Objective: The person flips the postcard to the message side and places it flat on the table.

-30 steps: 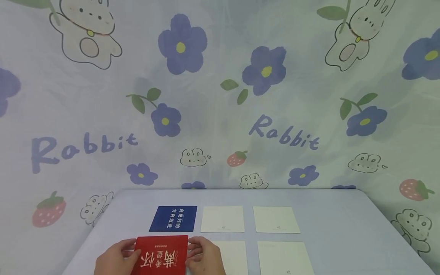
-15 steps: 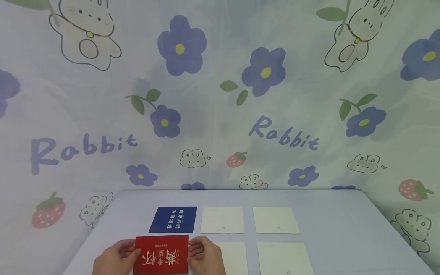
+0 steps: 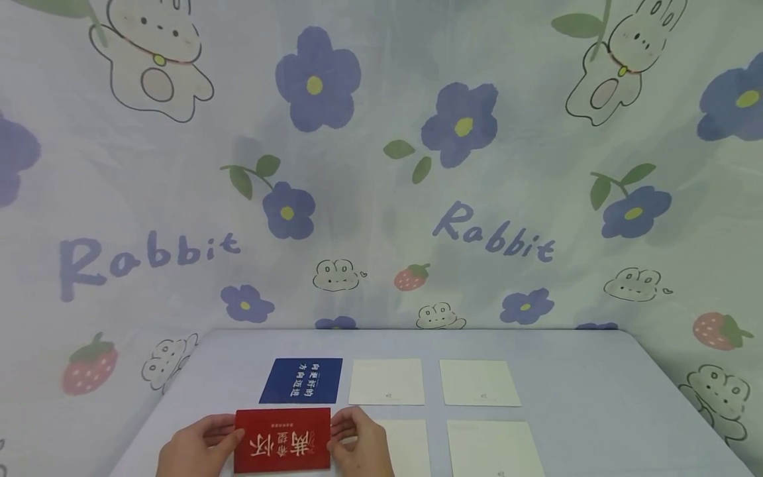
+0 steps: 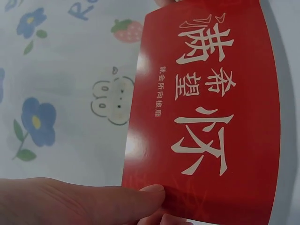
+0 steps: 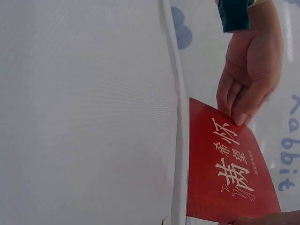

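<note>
A red card (image 3: 283,457) with white Chinese lettering is held between my two hands at the lower left of the head view. My left hand (image 3: 197,447) pinches its left edge, thumb on the printed face and fingers behind. At the opposite edge, my right hand (image 3: 361,442) pinches it between thumb and fingers. The left wrist view shows the red card (image 4: 154,140) close up and slightly bowed, my left thumb (image 4: 108,201) on its corner. Seen from the right wrist, my left hand (image 5: 253,61) grips the card's upper edge.
Beyond the hands lies a blue card (image 3: 301,381) with white lettering. Right of it are cream cards in two rows, including one at the back (image 3: 386,382) and one in front (image 3: 495,447). The white table (image 3: 596,384) meets a patterned cloth backdrop (image 3: 381,165).
The red card has tilted, so its lower edge now shows in the head view and it looks wider and shorter. Both hands have shifted slightly apart, still holding it.
</note>
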{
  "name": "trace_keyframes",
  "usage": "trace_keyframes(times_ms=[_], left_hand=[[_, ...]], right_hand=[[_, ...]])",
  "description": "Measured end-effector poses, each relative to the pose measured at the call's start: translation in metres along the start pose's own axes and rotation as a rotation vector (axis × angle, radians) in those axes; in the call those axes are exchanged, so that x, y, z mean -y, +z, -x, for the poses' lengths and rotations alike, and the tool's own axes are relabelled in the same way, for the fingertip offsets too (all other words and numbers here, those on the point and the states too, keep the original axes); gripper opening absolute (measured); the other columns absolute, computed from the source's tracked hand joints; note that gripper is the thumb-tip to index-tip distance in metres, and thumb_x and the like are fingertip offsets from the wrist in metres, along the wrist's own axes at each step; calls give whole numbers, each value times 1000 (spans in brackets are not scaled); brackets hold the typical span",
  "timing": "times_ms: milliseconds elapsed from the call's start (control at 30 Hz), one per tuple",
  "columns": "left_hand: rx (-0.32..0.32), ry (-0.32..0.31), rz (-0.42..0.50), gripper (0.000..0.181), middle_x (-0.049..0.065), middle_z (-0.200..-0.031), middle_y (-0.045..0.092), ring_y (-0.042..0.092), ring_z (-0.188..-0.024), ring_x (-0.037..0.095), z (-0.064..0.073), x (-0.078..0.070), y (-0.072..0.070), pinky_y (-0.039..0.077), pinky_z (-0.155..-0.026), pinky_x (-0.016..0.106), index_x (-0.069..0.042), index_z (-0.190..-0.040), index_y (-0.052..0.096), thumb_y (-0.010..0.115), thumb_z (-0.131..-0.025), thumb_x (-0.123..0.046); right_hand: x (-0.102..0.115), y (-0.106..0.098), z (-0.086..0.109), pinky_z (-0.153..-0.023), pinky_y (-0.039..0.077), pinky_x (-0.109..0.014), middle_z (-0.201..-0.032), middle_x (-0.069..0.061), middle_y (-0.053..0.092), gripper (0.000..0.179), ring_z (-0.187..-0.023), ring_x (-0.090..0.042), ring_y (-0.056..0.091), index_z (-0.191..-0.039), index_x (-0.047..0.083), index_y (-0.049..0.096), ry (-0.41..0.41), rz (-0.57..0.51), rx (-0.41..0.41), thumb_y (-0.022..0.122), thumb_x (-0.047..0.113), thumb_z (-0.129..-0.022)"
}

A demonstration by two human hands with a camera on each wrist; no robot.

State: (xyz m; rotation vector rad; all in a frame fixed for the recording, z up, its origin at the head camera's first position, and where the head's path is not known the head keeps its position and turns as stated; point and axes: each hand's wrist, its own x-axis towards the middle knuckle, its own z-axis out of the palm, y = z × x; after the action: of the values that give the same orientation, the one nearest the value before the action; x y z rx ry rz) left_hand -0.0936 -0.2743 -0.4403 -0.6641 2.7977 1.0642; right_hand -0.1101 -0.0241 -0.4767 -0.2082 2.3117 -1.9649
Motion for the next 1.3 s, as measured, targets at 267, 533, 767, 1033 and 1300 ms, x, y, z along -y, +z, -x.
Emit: trace_keyframes(times_ms=[267,533,767,1033,1300], left_hand=[[34,25,-15,48,11,-91,72,68,-90,34,2,-1,-6,53,-84,56,13,-119,61,79,-86,-18],[33,19,-2,44,9,-89,72,69,-86,31,3,-1,-6,55,-83,51,12,-115,63,81,-84,-15],[58,11,-22,45,11,-90,71,69,-84,30,-1,4,-7,55,-83,52,11,-113,63,81,-85,-19],[75,-11,-20,47,14,-93,70,66,-81,27,-1,7,-7,57,-80,52,11,-113,62,81,-85,-23],[59,2,-39,38,11,-86,71,65,-75,23,1,5,-7,58,-74,48,9,-110,67,78,-88,-19]], right_hand=[[0,0,-1,-67,54,-19,-81,8,64,24,-76,-6,61,-93,11,66,25,5,-14,75,-7,-80],[0,1,0,-67,53,-19,-81,5,66,21,-76,-5,61,-91,12,65,16,-9,-27,74,-6,-82],[-2,0,1,-67,53,-18,-78,10,63,20,-75,-3,61,-88,12,65,-8,-6,-21,73,-6,-82],[-2,0,1,-67,54,-20,-78,11,63,20,-75,-2,61,-87,11,65,-34,-12,-6,72,-7,-82],[-4,0,1,-67,55,-20,-79,10,64,19,-76,-8,64,-87,11,64,-52,-18,1,71,-7,-83]])
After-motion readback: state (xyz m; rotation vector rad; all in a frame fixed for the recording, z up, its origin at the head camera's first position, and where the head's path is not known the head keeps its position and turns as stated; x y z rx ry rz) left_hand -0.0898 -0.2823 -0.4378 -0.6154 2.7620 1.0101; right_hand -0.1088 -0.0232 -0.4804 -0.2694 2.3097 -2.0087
